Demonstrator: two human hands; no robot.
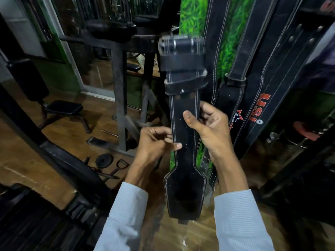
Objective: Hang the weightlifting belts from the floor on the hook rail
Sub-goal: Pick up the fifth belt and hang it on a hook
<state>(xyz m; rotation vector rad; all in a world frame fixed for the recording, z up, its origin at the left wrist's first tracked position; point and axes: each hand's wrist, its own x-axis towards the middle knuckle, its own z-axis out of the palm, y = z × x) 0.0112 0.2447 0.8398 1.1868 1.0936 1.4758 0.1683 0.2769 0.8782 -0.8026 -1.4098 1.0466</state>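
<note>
A black leather weightlifting belt (184, 178) with white stitching stands upright in front of me, its metal buckle (181, 44) at the top. My left hand (154, 144) pinches its left edge, thumb across the front. My right hand (212, 127) grips the right edge higher up, thumb on the face. Several other black belts (253, 98) hang to the right against a green grass-patterned wall; one bears red letters "USI". The hook rail itself is out of view.
A black steel gym machine frame (119, 87) stands to the left behind the belt. A padded bench (63, 107) sits at left on the wooden floor. A small weight plate (104, 160) and cable handles (117, 167) lie on the floor below.
</note>
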